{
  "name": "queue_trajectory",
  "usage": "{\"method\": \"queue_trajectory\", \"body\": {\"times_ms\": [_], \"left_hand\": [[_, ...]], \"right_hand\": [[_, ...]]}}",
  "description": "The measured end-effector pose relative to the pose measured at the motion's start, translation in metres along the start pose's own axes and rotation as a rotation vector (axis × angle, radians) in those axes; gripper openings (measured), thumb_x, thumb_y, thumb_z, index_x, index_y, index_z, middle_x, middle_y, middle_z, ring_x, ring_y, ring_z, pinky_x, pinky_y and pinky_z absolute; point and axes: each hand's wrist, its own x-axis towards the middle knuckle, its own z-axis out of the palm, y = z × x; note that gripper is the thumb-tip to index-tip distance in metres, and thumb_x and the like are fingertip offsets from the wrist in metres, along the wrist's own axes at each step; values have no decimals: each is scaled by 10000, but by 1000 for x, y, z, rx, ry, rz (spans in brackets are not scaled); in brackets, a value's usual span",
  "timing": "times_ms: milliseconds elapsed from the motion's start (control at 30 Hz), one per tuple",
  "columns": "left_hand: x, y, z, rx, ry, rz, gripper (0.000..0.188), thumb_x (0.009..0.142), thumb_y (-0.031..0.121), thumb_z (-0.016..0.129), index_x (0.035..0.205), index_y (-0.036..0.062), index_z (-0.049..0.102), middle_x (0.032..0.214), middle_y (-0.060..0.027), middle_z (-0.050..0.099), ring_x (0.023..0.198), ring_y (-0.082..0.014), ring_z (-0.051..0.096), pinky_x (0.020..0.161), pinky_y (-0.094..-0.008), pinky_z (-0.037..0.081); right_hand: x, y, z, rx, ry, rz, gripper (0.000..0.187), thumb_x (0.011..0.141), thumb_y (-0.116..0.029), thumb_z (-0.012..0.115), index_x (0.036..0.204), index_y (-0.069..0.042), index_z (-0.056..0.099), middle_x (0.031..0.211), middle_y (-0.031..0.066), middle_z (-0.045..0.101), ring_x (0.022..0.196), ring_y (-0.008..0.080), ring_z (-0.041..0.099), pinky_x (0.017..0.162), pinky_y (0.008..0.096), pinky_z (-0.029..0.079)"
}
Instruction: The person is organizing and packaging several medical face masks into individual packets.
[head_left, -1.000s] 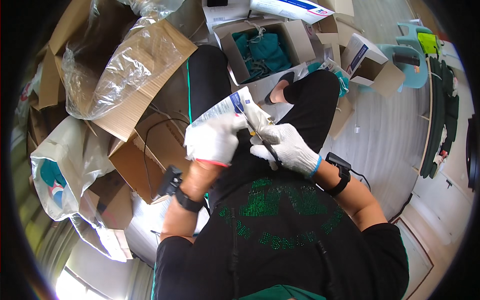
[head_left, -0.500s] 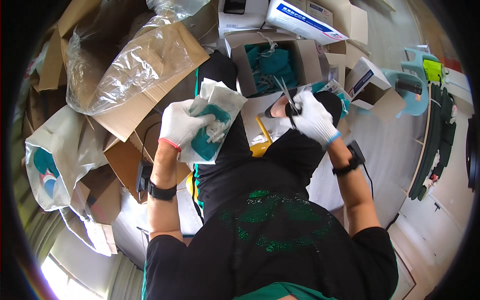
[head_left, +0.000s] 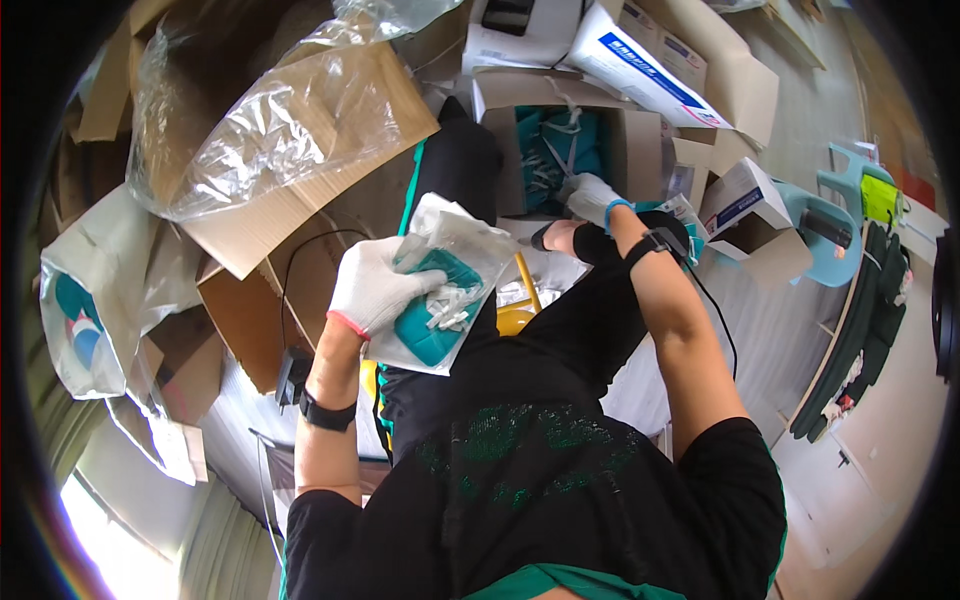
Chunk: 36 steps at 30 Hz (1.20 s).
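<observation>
My left hand (head_left: 372,284), in a white knit glove, is closed on a teal face mask (head_left: 426,335) with bundled white straps. The mask lies on a white-and-clear packet (head_left: 478,245), which the same hand grips; the thumb presses on top. My right hand (head_left: 592,196), gloved too, is closed around a pair of scissors (head_left: 566,158). It reaches to the near side of an open carton (head_left: 640,150) of teal masks (head_left: 580,134), with the blades over them. The scissors' handles are mostly hidden by the glove.
A large cardboard box with clear plastic film (head_left: 290,130) stands at the far left. Below it hangs a white bag (head_left: 100,250) with teal items. Small white cartons (head_left: 740,195) and a light-blue stool (head_left: 830,240) are on the right. Between my legs shows something yellow (head_left: 515,320).
My right hand has moved away from me with the scissors, from above my knee to the carton of masks. My left hand and packet sit slightly nearer and further right in view.
</observation>
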Motion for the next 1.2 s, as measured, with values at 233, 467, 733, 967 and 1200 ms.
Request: {"method": "queue_trajectory", "body": {"times_ms": [233, 467, 733, 967, 1200], "left_hand": [[6, 9, 3, 22, -131, -12, 388, 689, 337, 789, 968, 69, 760, 805, -167, 714, 731, -275, 714, 735, -345, 550], [-4, 20, 8, 230, -206, 107, 413, 683, 391, 776, 960, 84, 752, 810, -156, 713, 729, -319, 691, 742, -361, 549], [-20, 3, 29, 185, -284, 153, 594, 692, 419, 770, 1186, 104, 673, 1026, -175, 705, 960, -338, 668, 885, -384, 509], [-31, -4, 42, 148, -57, 309, 688, 715, 295, 795, 1343, 110, 584, 1290, -174, 628, 1171, -310, 625, 1017, -356, 478], [-27, -20, 32, 82, -181, 594, 444, 752, 134, 774, 1173, 39, 668, 1282, -135, 624, 1140, -260, 625, 1023, -362, 471]], "right_hand": [[-84, -101, -19, 620, 207, -407, 430, 822, -310, 787, 1172, -91, 667, 1114, 108, 709, 995, 228, 681, 896, 339, 534], [-155, -150, -7, 341, 328, -724, 307, 772, -237, 808, 1033, -104, 714, 988, 64, 699, 877, 204, 683, 806, 325, 549], [-194, -151, 14, 457, 122, -633, 243, 825, -212, 736, 1015, -68, 687, 1034, 99, 668, 926, 262, 673, 831, 376, 532], [-208, -130, 50, 525, 342, -825, 102, 858, -73, 676, 947, -30, 700, 930, 142, 697, 882, 314, 683, 786, 370, 558], [-213, -133, 64, 326, 589, -1015, 204, 806, -29, 710, 1009, -19, 703, 998, 137, 705, 946, 320, 687, 855, 406, 563]]}}
